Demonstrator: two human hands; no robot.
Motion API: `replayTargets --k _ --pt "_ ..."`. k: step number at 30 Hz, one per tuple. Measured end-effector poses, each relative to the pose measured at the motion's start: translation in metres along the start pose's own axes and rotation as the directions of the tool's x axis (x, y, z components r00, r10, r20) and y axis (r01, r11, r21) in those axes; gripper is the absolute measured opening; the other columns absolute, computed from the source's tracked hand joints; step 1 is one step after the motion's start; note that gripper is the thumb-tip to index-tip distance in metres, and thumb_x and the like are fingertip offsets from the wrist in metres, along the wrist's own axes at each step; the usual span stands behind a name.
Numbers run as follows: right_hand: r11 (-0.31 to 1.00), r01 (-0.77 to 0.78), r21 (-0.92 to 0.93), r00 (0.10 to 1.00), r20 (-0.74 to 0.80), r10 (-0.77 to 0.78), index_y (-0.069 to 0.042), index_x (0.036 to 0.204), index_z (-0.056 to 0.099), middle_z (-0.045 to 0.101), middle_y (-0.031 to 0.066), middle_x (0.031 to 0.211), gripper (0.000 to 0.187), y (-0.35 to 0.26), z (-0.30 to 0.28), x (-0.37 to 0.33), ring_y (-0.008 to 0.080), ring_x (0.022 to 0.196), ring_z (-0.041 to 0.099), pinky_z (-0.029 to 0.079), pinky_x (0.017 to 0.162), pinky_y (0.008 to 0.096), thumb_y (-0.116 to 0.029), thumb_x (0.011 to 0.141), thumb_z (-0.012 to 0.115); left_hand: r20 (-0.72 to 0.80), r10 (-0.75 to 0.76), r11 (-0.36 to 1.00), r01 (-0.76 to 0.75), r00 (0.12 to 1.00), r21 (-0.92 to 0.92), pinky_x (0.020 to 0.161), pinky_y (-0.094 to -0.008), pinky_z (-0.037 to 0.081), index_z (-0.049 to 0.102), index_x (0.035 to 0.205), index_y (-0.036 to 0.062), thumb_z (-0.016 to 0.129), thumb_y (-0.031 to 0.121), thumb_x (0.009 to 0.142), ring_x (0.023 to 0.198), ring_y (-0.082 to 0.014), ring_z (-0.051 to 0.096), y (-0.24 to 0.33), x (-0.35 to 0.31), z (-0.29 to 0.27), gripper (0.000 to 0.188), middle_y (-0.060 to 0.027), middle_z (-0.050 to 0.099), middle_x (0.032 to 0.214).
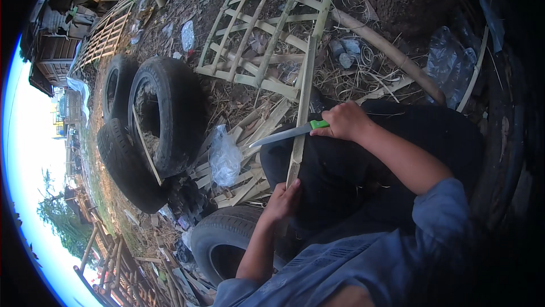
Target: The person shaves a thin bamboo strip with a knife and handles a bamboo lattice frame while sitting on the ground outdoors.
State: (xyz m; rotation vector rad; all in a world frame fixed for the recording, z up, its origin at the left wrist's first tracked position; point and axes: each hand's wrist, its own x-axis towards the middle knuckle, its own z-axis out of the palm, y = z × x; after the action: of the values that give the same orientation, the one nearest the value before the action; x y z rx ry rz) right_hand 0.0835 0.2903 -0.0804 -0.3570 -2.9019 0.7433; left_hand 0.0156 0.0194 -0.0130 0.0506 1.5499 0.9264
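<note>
My left hand (281, 201) is closed around the near end of a long, flat bamboo strip (304, 100), thumb lying along it. The strip runs away from me over my dark-trousered leg, its far end by the woven bamboo lattice (264, 29). In my right hand (344, 121) is a knife with a green handle (319, 125) and a long pale blade (284, 135). The blade points left and crosses the strip above my left hand; whether its edge touches the strip I cannot tell. The lattice lies on the ground ahead.
Several old tyres (173, 115) lie at left, with another tyre (218, 244) beside my left forearm. Split bamboo pieces (250, 185) and a clear plastic bag (225, 159) lie left of my leg. A bamboo pole (392, 54) slants across the litter at right, near another plastic bag (445, 63).
</note>
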Motion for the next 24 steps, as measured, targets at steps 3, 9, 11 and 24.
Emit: replayTargets --k 3,9,11,24 --pt "0.872 -0.49 0.001 0.872 0.011 0.49 -0.003 0.068 0.067 0.066 0.0163 0.066 0.073 0.058 -0.031 0.037 0.0344 0.07 0.068 0.054 0.063 0.0465 -0.07 0.087 0.044 0.064 -0.01 1.0 0.011 0.998 -0.018 0.037 -0.0246 0.024 0.037 0.062 0.0153 0.042 0.045 0.1 0.039 -0.0076 0.033 0.003 -0.001 0.001 0.049 0.0064 0.034 0.051" --pt "0.84 -0.523 -0.144 0.851 -0.128 0.509 -0.001 0.071 0.068 0.067 0.0172 0.07 0.075 0.079 -0.083 0.074 0.0325 0.071 0.068 0.054 0.063 0.0452 -0.071 0.085 0.045 0.087 -0.018 0.985 0.033 0.996 -0.171 0.038 -0.0233 0.022 0.035 0.063 0.0162 0.042 0.046 0.1 0.041 -0.006 0.03 0.001 0.003 -0.014 0.048 0.0069 0.032 0.052" --pt "0.83 -0.522 -0.197 0.853 -0.104 0.512 -0.001 0.078 0.07 0.069 0.0181 0.077 0.075 0.083 -0.077 0.068 0.034 0.077 0.069 0.055 0.068 0.0451 -0.071 0.086 0.043 0.12 0.005 0.983 0.017 0.993 -0.18 0.038 -0.0232 0.022 0.035 0.063 0.0164 0.042 0.046 0.1 0.041 -0.0059 0.03 -0.001 0.003 -0.013 0.048 0.0069 0.031 0.052" --pt "0.858 -0.349 0.378 0.903 -0.111 0.416 -0.003 0.065 0.063 0.055 0.0155 0.051 0.065 0.031 -0.056 -0.015 0.0346 0.054 0.061 0.047 0.054 0.044 -0.062 0.089 0.051 0.37 0.011 0.932 0.124 0.929 -0.34 0.037 -0.0227 0.021 0.038 0.07 0.0149 0.037 0.051 0.1 0.041 -0.0068 0.028 -0.016 0.005 -0.035 0.047 0.0051 0.032 0.055"
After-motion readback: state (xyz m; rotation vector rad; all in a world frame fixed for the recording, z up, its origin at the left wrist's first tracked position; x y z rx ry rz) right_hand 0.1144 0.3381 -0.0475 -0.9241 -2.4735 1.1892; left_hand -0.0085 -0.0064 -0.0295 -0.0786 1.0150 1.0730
